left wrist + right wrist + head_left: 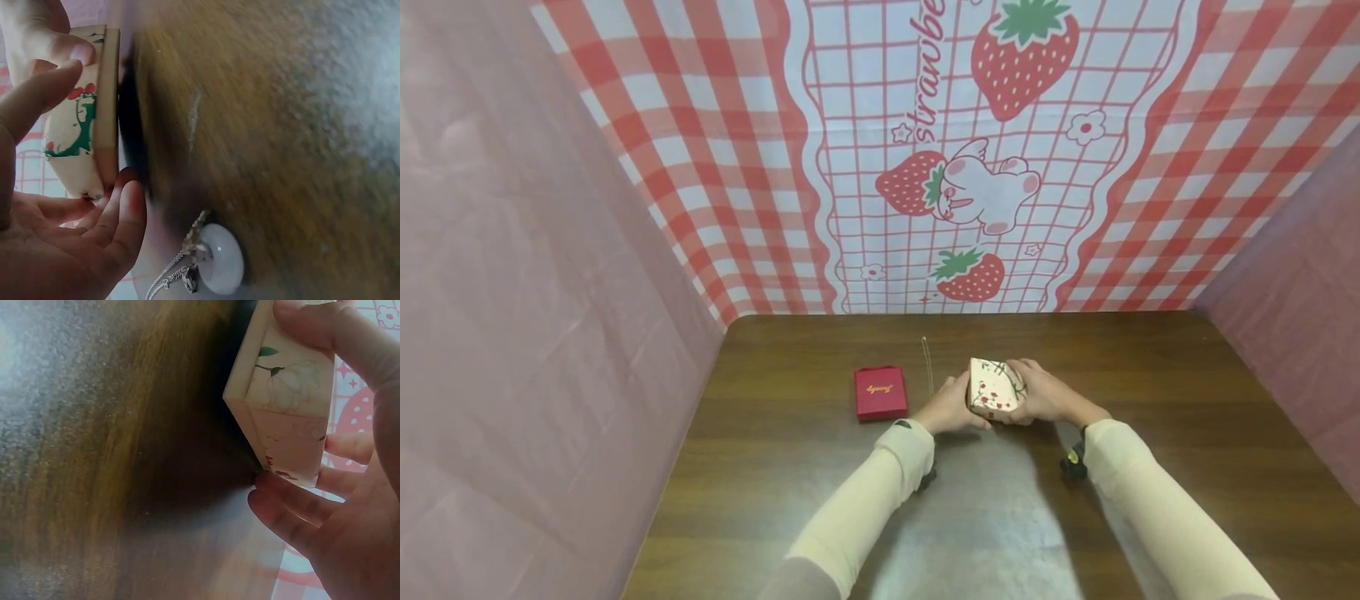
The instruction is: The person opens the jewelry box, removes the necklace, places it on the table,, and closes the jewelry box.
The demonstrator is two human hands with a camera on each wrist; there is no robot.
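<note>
A cream floral box (992, 385), printed with red blossoms and green stems, is between both hands near the middle of the table. My left hand (951, 407) grips its left side, thumb on the near face. From the right, my right hand (1039, 394) grips the opposite side, fingers curled at its far corner. Whether the box touches the table I cannot tell. A fine chain necklace (928, 362) lies left of the box, partly hidden by the left hand. Its pale ring pendant (221, 259) shows below that hand in the left wrist view.
A small red box (881, 393) with gold lettering sits left of the necklace on the brown wooden table (760, 467). A strawberry-print checked cloth (760, 167) hangs at the back. Pink cloth (550, 333) walls the left side, with another at the right.
</note>
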